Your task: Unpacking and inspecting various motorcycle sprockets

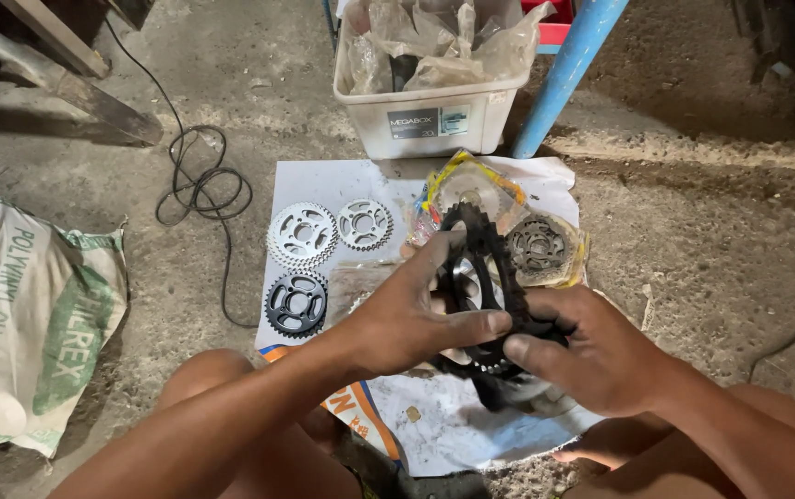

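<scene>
Two hands: left hand and right hand both grip a black sprocket, tilted above the white sheet.
On sheet, left of black sprocket: two silver sprockets, one dark sprocket.
Beyond sheet: plastic bin.

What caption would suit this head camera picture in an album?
Both hands, left and right, hold a black sprocket above a white sheet laid with more sprockets.

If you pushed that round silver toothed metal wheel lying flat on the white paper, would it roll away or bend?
The larger silver toothed metal wheel lies flat on the white paper sheet, so it would probably slide, not roll. It looks like solid metal, likely stiff and fairly heavy for its size. Its pointed teeth might snag or tear the paper.
</scene>
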